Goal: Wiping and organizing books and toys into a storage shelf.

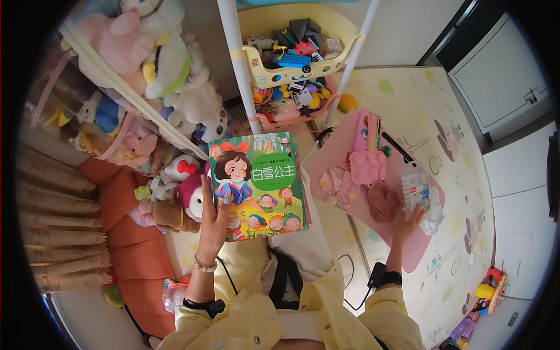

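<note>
My left hand point(213, 221) grips the left edge of a small stack of picture books point(262, 188), held up over my lap; the top cover shows a cartoon girl with a red bow and several small figures. At the right, my right hand point(411, 222) touches the lower part of a clear plastic packet point(414, 188) with printed labels, on a pink table point(411, 256). Whether its fingers grip the packet is unclear. Beside the packet lie a dusty-pink cloth point(383, 201), a pink moulded tray point(368, 167) and a pink patterned bag point(340, 186).
Toy-filled yellow point(280, 78) and pink point(297, 116) baskets hang on a white-legged rack ahead. Plush toys point(175, 83) fill clear storage at the left, above an orange sofa point(135, 245). A patterned mat point(455, 183) spreads beyond the table. Black cables run near both wrists.
</note>
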A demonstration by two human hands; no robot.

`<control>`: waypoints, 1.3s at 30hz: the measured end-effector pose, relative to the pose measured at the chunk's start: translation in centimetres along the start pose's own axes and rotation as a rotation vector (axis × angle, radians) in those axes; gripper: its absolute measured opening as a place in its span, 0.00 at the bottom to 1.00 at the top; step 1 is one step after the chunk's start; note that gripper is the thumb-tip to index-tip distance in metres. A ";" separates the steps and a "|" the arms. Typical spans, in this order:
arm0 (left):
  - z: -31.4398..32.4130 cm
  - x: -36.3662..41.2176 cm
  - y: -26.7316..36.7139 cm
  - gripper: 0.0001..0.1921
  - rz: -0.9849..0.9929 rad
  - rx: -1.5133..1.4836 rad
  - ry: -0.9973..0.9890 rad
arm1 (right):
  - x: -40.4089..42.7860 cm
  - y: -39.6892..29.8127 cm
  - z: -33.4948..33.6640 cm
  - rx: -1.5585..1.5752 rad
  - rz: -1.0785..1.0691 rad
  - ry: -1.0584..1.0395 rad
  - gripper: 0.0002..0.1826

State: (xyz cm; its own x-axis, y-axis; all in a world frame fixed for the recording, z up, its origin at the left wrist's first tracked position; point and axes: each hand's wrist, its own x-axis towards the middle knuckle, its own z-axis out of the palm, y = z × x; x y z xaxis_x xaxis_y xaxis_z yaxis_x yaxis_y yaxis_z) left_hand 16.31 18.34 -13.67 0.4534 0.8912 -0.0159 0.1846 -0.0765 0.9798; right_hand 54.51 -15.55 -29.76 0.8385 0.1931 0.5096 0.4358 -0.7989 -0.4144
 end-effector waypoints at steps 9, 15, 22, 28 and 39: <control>-0.6 1.2 3.6 0.32 0.360 0.204 0.124 | 3.1 -12.6 -5.8 0.409 -0.221 -0.081 0.30; 3.5 1.0 7.2 0.28 0.054 -0.429 -0.401 | 2.1 -22.6 -7.6 0.513 -0.663 -0.419 0.34; 3.2 1.1 5.3 0.36 -0.142 -0.706 -0.342 | 0.8 -28.0 -7.4 0.708 -0.739 -0.629 0.34; 2.8 0.4 5.2 0.35 -0.088 -0.797 -0.271 | 0.0 -29.0 -6.9 0.818 -0.716 -0.654 0.35; 2.2 0.4 4.8 0.21 -0.223 -0.972 -0.175 | -0.6 -29.1 -6.5 0.808 -0.677 -0.696 0.34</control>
State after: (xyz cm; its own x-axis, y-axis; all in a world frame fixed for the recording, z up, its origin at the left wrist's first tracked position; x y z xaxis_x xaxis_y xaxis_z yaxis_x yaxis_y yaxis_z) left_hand 19.25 17.34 -9.45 0.6313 0.7565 -0.1712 -0.4740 0.5509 0.6869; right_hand 39.18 3.91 -13.09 0.2566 0.8811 0.3972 0.7132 0.1047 -0.6931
